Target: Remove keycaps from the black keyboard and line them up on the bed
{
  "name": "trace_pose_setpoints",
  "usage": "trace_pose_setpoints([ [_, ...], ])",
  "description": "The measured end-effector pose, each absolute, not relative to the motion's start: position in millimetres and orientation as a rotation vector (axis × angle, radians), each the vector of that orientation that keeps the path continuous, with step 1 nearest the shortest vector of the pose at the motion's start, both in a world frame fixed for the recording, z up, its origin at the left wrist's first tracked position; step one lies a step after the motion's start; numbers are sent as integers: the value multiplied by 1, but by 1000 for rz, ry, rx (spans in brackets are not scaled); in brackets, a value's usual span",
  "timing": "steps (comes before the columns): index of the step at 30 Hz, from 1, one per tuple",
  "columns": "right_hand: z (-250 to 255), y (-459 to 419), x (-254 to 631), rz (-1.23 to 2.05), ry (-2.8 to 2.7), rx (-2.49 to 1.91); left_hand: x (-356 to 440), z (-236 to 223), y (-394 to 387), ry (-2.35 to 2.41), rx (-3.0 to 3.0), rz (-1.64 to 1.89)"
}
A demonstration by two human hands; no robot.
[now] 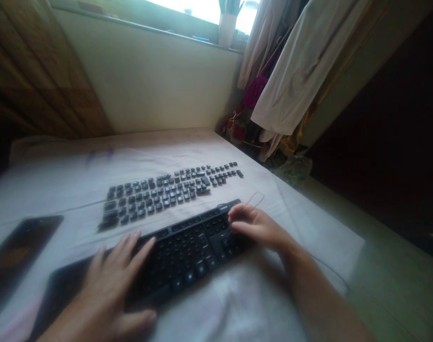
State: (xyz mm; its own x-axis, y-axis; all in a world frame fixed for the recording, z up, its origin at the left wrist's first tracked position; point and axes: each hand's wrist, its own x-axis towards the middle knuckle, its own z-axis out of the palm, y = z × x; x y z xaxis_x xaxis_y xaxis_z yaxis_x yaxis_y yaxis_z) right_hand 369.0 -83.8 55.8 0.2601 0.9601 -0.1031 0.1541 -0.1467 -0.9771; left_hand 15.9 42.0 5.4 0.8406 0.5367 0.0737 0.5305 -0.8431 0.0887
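A black keyboard lies slantwise on the white cloth, with most of its keys off and small stubs showing. My left hand rests over its left part, fingers spread and thumb out along the near edge. At the right end of the keyboard, my right hand is closed on a thin bent wire loop, which sticks out past the fingers; its other end is hidden. Beyond the keyboard, loose black keycaps stand in rows that follow a keyboard layout.
A dark flat device with a glossy face lies at the left. The cloth-covered surface drops off to the tiled floor at the right. Clothes hang beyond the right edge. A white vase stands on the window sill.
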Motion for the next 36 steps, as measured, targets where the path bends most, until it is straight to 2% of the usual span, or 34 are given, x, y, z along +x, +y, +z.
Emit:
trace_pose_setpoints([
  [12, 54, -91, 364, 785, -1501, -1514, 18, 4, 41, 805, 2977, 256],
  [16, 59, -94, 359, 600, -1735, -1523, 19, 5, 40, 847, 2950, 234],
  [23, 57, -93, 356, 495, -1958, -1452, 26, 18, 39, 870, 2890, 93],
  [28, 57, -93, 351, 397, -2061, -1397, 27, 21, 39, 892, 2878, 120],
  [36, 55, -87, 364, 623, -1920, -1457, 26, 11, 42, 911, 2897, 168],
])
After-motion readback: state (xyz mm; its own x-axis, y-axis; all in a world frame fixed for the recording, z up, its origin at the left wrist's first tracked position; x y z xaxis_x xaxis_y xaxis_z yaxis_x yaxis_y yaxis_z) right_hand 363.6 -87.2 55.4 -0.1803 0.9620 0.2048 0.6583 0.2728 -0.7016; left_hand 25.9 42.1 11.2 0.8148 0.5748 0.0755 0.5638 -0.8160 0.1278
